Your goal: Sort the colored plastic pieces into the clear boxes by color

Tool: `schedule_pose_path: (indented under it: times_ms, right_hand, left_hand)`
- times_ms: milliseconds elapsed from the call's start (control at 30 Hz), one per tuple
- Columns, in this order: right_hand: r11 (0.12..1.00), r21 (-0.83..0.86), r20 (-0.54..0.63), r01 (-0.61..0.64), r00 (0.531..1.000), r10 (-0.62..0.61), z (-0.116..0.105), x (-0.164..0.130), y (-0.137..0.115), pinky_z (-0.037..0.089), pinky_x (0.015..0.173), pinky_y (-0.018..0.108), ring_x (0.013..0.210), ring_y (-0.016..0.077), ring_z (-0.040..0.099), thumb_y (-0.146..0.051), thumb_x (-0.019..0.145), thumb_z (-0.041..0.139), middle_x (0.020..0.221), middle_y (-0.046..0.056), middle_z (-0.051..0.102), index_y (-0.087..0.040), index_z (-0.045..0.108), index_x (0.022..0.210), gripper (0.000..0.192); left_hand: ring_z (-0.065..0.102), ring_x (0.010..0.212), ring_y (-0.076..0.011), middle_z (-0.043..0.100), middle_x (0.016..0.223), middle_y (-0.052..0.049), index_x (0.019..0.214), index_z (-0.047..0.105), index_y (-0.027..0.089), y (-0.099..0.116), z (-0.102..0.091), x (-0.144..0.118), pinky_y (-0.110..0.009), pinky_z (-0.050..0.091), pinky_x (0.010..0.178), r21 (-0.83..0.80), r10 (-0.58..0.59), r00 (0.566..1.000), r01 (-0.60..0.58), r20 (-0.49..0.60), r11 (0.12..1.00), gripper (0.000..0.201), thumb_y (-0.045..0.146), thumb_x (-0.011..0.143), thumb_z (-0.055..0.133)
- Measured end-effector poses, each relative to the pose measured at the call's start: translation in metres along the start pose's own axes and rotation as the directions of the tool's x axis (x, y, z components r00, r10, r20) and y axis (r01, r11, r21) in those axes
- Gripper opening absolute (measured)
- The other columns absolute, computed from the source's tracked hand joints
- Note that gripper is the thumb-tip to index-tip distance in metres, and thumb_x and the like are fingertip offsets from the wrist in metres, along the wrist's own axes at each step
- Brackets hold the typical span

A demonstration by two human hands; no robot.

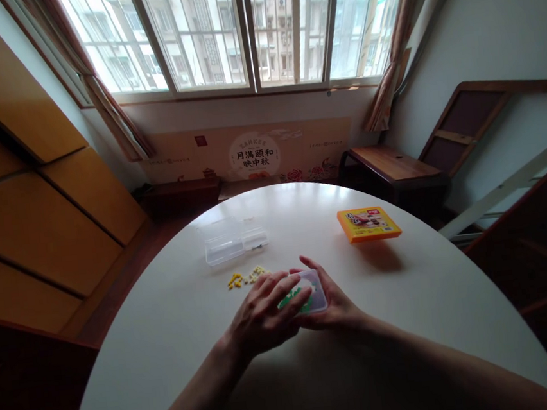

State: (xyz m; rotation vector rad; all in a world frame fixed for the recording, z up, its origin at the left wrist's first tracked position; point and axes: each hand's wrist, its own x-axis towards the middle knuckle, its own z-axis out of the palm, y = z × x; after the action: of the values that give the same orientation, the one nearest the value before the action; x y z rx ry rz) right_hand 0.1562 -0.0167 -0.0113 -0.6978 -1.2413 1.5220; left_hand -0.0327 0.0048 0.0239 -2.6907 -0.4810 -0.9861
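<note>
Both hands meet over a small clear plastic box [315, 294] near the front middle of the white round counter [169, 331]. The left hand [262, 315] lies on top, its fingers [286, 287] spread across the box and covering most of it. The right hand [334, 305] cups the box from the far right side, fingers closed against its wall. Green pieces show inside; what they are cannot be told.

Handling, as judged: the box is light, thin-walled and rigid, with smooth sides likely to slip under a loose grip. Best hold is across the two long walls; excess pressure may flex it, and tilting may spill the contents.

Just beyond the left hand lies a scatter of small yellow and pale beads [245, 277], loose on the counter. Farther back is an open clear plastic case [235, 244]. To the right, well apart, rests an orange flat box [368, 223] with a printed lid.
</note>
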Motion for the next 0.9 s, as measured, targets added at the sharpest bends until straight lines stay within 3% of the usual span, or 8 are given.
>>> schedule_pose_path:
  times_ms: [200,400,467,533,600,667,800,900]
  right_hand:
    - [0.999,0.013,-0.006,-0.052,0.999,0.052,0.004,-0.001,-0.009,0.05,0.068,0.027,0.081,0.0152,0.061,-0.021,0.056,0.084,0.101,0.003,0.06,-0.024,0.049,0.106,0.061]
    - [0.977,0.178,0.019,-0.12,0.993,0.119,0.007,-0.004,-0.012,0.047,0.069,0.025,0.08,0.0136,0.06,-0.015,0.054,0.083,0.092,0.0,0.061,-0.02,0.051,0.106,0.061]
    - [0.973,0.19,0.038,-0.127,0.992,0.122,0.006,-0.004,-0.011,0.048,0.073,0.026,0.084,0.0145,0.06,-0.013,0.054,0.083,0.096,0.001,0.061,-0.02,0.051,0.108,0.063]
    - [0.975,0.184,0.09,-0.128,0.989,0.113,0.005,-0.003,-0.01,0.05,0.078,0.031,0.092,0.0175,0.06,-0.014,0.052,0.085,0.106,0.004,0.061,-0.02,0.052,0.109,0.066]
    - [0.976,0.177,0.123,-0.128,0.987,0.107,0.004,-0.003,-0.009,0.05,0.083,0.034,0.099,0.02,0.06,-0.014,0.051,0.086,0.115,0.006,0.058,-0.021,0.052,0.111,0.068]
    - [0.976,0.178,0.129,-0.128,0.986,0.106,0.003,-0.003,-0.008,0.05,0.085,0.035,0.103,0.0204,0.059,-0.013,0.051,0.086,0.119,0.007,0.055,-0.023,0.051,0.113,0.071]
    - [0.982,0.135,0.15,-0.132,0.982,0.111,0.003,-0.002,-0.004,0.052,0.084,0.033,0.103,0.0207,0.06,-0.011,0.048,0.087,0.121,0.006,0.053,-0.023,0.05,0.114,0.076]
    - [0.983,0.121,0.128,-0.135,0.984,0.12,0.005,-0.001,-0.002,0.054,0.08,0.033,0.096,0.0194,0.063,-0.009,0.048,0.086,0.118,0.006,0.055,-0.023,0.048,0.119,0.082]
  left_hand:
    - [0.06,0.105,-0.0282,0.065,0.117,-0.014,0.123,0.056,0.019,0.002,-0.003,0.005,-0.044,0.051,0.085,-0.094,-0.055,0.998,0.053,-0.009,0.994,0.037,0.029,0.087,0.055]
    - [0.066,0.092,-0.0216,0.071,0.102,-0.009,0.11,0.065,0.022,0.007,-0.009,0.016,-0.036,0.052,0.082,-0.35,-0.341,0.939,0.304,-0.049,0.886,0.025,0.027,0.087,0.058]
    - [0.068,0.084,-0.0208,0.073,0.094,-0.008,0.1,0.069,0.02,0.008,-0.009,0.019,-0.032,0.053,0.075,-0.485,-0.583,0.812,0.515,0.014,0.707,0.022,0.032,0.083,0.063]
    - [0.068,0.073,-0.0202,0.073,0.083,-0.008,0.095,0.069,0.017,0.008,-0.006,0.021,-0.03,0.054,0.066,-0.642,-0.815,0.569,0.666,0.109,0.379,0.029,0.041,0.079,0.066]
    - [0.067,0.065,-0.0197,0.072,0.073,-0.008,0.088,0.067,0.013,0.005,0.0,0.022,-0.03,0.053,0.062,-0.762,-0.921,0.336,0.643,0.196,0.073,0.04,0.051,0.076,0.065]
    - [0.066,0.06,-0.0192,0.07,0.066,-0.007,0.078,0.066,0.011,0.002,0.006,0.022,-0.03,0.053,0.059,-0.816,-0.944,0.18,0.563,0.278,-0.133,0.047,0.058,0.072,0.065]
    - [0.061,0.051,-0.0168,0.065,0.055,-0.005,0.068,0.061,0.011,-0.003,0.009,0.023,-0.027,0.049,0.051,-0.797,-0.914,-0.02,0.482,0.405,-0.364,0.045,0.055,0.065,0.07]
    - [0.057,0.046,-0.0151,0.062,0.05,-0.003,0.071,0.059,0.012,-0.004,0.005,0.025,-0.026,0.046,0.049,-0.768,-0.894,-0.094,0.478,0.439,-0.427,0.04,0.05,0.065,0.071]
